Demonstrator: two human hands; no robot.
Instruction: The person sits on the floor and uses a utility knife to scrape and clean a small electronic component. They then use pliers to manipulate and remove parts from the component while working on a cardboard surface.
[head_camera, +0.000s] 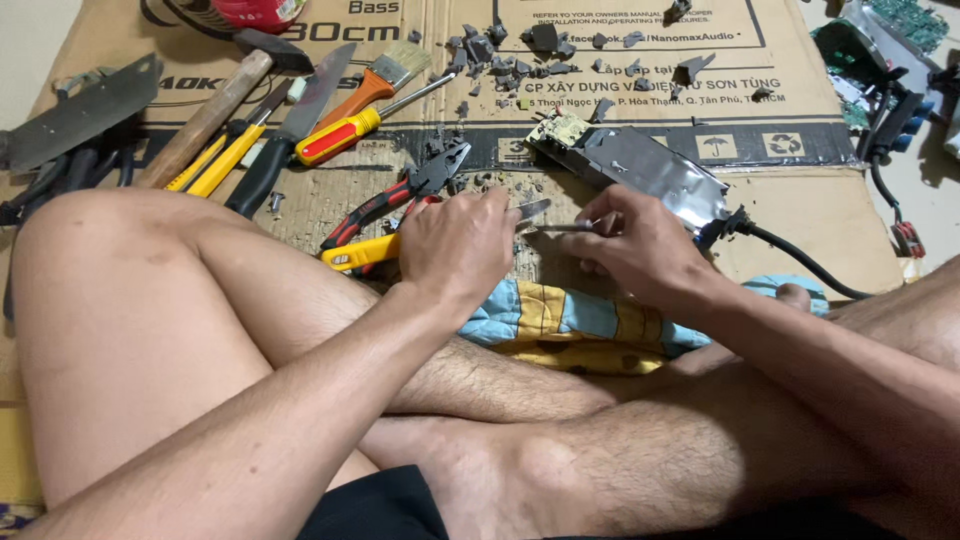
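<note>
A flattened brown cardboard sheet (780, 190) is lying across the floor and serving as the work surface, filling the upper half of the frame. A person is sitting cross-legged on it, bare knees filling the lower half, with a blue and yellow cloth (570, 320) tucked between the shins near the centre.

The left hand (455, 245) is curling shut around the yellow handle of a tool (365, 252), just left of centre; a flat metal tip is poking out past the knuckles toward the right. The right hand (635, 245) is pinching a thin metal piece (560, 228) between thumb and fingers, right of centre, and its end is meeting the tool's tip between the two hands. Whether the two metal ends are actually touching I cannot tell.

Just above the right hand a shiny metal casing (650, 170) with a small circuit board at its upper left end is resting on the cardboard, a black cable (800, 260) trailing off to the right.

Red-handled pliers (400, 195) are lying just above the left hand. At upper left a hammer (215, 110), a knife (290, 135), a red and yellow screwdriver (345, 135) and a paintbrush (385, 78) are lying side by side. Dark broken fragments (520, 60) are scattered along the top centre.
</note>
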